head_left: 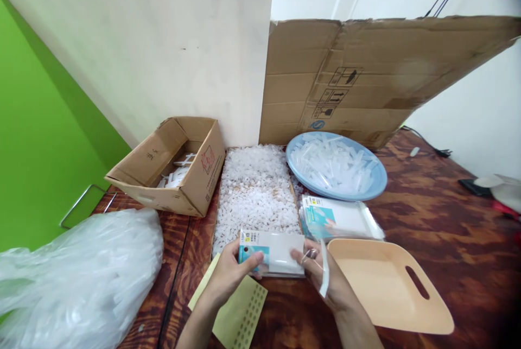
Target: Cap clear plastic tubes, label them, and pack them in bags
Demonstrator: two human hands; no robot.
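Note:
A clear plastic pouch (280,254) with a white and teal printed label is held level between both hands. My left hand (232,273) grips its left end, the thumb lying over the label. At the right end, my right hand (325,278) pinches the pouch with its thumb on top. A narrow whitish strip (324,270) hangs at the right hand's fingers; how it is held is not clear. Beneath the left forearm lies a yellow sheet of round stickers (244,311). Just beyond the hands is a shallow cardboard tray full of small white translucent pieces (256,202).
A blue basin (380,189) of whitish plastic strips stands behind a stack of similar pouches (345,219). To the right lies a beige tray (386,284). A cardboard box (195,191) and a bulging plastic bag (93,278) occupy the left. Upright cardboard (366,77) lines the back.

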